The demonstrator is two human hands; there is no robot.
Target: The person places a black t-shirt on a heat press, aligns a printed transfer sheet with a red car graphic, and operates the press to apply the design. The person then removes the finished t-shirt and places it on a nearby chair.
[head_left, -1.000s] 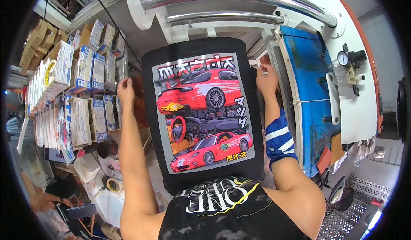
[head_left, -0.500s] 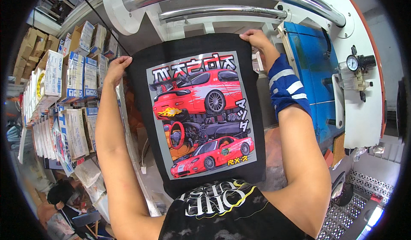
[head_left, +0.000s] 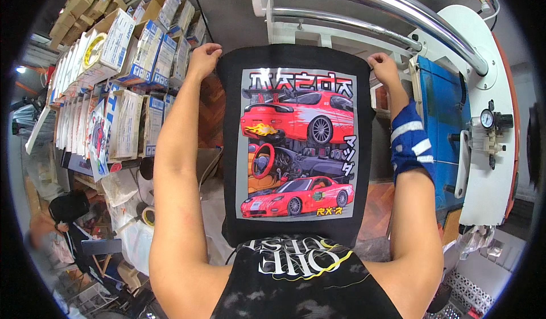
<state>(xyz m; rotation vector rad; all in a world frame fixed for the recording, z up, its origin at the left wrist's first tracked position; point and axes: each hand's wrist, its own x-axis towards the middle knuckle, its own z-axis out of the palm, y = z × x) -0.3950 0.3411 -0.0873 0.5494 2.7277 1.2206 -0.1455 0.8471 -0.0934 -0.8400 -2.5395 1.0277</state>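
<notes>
A large white press machine with chrome bars (head_left: 369, 3) and a blue side panel is being seen far and to the right, and stacked cardboard boxes on shelves (head_left: 122, 63) are being seen on the left. Between them, a black cotton T-shirt with a red car print (head_left: 297, 145) is being held up, spread flat, near the chest. Its far left corner is being pinched by the left hand (head_left: 203, 59) and its far right corner by the right hand (head_left: 384, 69), fingers curled tight on the fabric, below which a blue striped wristband (head_left: 412, 143) is being worn.
</notes>
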